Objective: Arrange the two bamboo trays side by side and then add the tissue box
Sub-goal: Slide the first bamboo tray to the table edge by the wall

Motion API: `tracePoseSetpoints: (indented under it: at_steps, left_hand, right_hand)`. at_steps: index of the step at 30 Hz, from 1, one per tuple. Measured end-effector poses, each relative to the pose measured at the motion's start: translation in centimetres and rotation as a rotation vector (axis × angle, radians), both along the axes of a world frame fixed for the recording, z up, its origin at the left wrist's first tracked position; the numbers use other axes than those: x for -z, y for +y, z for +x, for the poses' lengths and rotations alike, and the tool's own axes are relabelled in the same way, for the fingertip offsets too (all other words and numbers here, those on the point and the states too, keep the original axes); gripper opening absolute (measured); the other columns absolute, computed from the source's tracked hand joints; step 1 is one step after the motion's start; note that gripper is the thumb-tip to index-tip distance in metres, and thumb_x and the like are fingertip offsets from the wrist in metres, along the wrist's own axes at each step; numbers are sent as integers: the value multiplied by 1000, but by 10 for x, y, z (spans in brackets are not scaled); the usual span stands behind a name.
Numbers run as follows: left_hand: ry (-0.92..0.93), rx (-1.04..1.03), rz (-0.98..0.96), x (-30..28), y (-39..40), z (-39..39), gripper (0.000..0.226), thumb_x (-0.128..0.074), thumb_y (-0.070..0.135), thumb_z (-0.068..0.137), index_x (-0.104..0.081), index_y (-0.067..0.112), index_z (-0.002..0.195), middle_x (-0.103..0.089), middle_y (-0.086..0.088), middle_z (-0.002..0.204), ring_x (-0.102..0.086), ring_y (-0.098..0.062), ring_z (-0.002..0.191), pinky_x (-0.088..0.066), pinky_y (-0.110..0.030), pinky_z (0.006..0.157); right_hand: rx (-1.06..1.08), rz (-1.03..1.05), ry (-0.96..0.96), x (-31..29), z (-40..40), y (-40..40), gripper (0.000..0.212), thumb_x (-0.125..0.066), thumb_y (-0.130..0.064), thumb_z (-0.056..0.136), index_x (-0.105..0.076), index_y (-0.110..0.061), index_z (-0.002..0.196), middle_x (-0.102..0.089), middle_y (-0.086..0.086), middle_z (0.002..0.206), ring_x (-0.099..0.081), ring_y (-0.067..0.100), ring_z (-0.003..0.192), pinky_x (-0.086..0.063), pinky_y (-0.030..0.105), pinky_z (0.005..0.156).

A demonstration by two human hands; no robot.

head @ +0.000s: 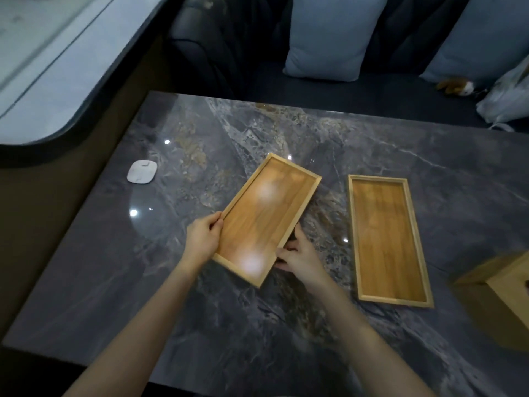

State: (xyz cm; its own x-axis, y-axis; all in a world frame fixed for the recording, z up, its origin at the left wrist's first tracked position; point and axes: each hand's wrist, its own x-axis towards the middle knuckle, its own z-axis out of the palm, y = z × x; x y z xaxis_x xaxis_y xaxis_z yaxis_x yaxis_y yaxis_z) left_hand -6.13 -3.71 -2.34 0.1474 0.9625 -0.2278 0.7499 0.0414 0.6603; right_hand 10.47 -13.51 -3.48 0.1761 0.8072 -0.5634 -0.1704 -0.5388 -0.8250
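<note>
At the middle of the dark marble counter [200,310], both hands hold one bamboo tray [269,216] by its near end. The left hand [201,242] has its grip closed on the long edge at about 9 o'clock from the tray's near corner, thumb on the rim and fingers tucked under. The right hand [297,256] closes on the opposite long edge at about 3 o'clock, fingertips curled over the rim. The held tray is skewed, its far end pointing toward 1 o'clock; whether its underside touches the counter cannot be told. Its glossy floor carries two bright light reflections.

At 3 o'clock from that tray, apart from it with bare counter between, the second bamboo tray [386,239] lies flat, its long axis running nearly toward 12 o'clock. The two trays are not parallel.

Farther toward 4 o'clock, at the right edge of view, a pale wooden tissue box [503,293] stands on the counter, cut off by the frame and blurred.

At 10 o'clock from the hands, well apart, a small white rounded object [142,172] rests near the counter's left side. Beyond the far edge at 12 o'clock is a dark sofa with pale blue cushions [329,38], and a white plastic bag [509,96] sits at 2 o'clock.
</note>
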Motion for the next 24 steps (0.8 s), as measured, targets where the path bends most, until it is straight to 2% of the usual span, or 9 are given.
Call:
tracePoseSetpoints:
  at_steps: [3, 7, 10, 12, 16, 18, 19, 21, 24]
  left_hand:
    - [-40, -30, 12, -12, 3, -15, 31, -46, 10, 91, -59, 3, 119, -62, -15, 125, -55, -26, 117, -38, -25, 94]
    - [-96, -52, 47, -26, 19, -45, 32, -48, 10, 90, -58, 2, 119, -62, -15, 124, -56, -26, 118, -40, -32, 99]
    - [-135, -103, 54, -37, 30, -74, 32, -49, 11, 90, -58, 4, 120, -62, -12, 125, -56, -22, 118, -40, -29, 98]
    - [-143, -138, 55, -43, 38, -95, 33, -50, 12, 90, -57, 5, 122, -61, -12, 127, -55, -21, 119, -37, -24, 97]
    - [-166, -181, 55, -45, 51, -140, 35, -50, 11, 90, -54, 4, 124, -59, -12, 129, -53, -20, 120, -35, -21, 95]
    - [-156, -189, 46, -42, 57, -163, 35, -50, 11, 90, -53, 5, 125, -60, -11, 129, -53, -19, 119, -36, -21, 94]
    - [-155, -196, 28, -40, 61, -174, 36, -49, 11, 90, -52, 5, 126, -59, -11, 129, -53, -20, 120, -37, -23, 96]
    - [-165, -204, -6, -33, 68, -197, 37, -49, 11, 91, -51, 5, 127, -58, -12, 131, -52, -22, 122, -38, -28, 100]
    - [-174, -216, -53, -24, 75, -224, 38, -48, 9, 91, -48, 2, 128, -55, -15, 134, -49, -24, 125, -35, -29, 102]
  right_hand:
    - [-31, 40, -4, -11, -8, 7, 74, -56, -4, 87, -17, -31, 143, -55, 5, 98, -59, 11, 85, -55, 15, 56]
    - [-57, 95, -45, -25, -30, 28, 73, -56, -3, 86, -20, -32, 142, -57, 4, 101, -61, 18, 94, -57, 27, 71]
    - [-84, 145, -62, -35, -53, 46, 70, -57, -2, 85, -25, -40, 134, -57, -9, 96, -61, 6, 85, -55, 19, 62]
    - [-113, 176, -88, -41, -72, 59, 69, -56, -3, 86, -21, -47, 125, -56, -17, 96, -60, -1, 81, -51, 12, 54]
    - [-157, 206, -116, -43, -113, 82, 68, -57, -6, 86, -20, -46, 126, -57, -10, 102, -60, 5, 88, -53, 17, 59]
    - [-172, 201, -88, -40, -134, 93, 64, -57, -5, 86, -25, -48, 120, -56, -14, 101, -59, 5, 90, -54, 15, 58]
    - [-198, 197, -107, -39, -145, 99, 67, -58, -6, 86, -25, -48, 125, -55, -17, 100, -60, 6, 91, -54, 16, 60]
    - [-221, 165, -129, -35, -166, 109, 75, -56, -1, 86, -17, -33, 141, -55, -17, 95, -61, 3, 81, -52, 14, 56]
    - [-228, 128, -115, -22, -193, 122, 76, -54, 5, 86, -12, -19, 145, -55, -10, 92, -63, -1, 66, -48, 9, 48]
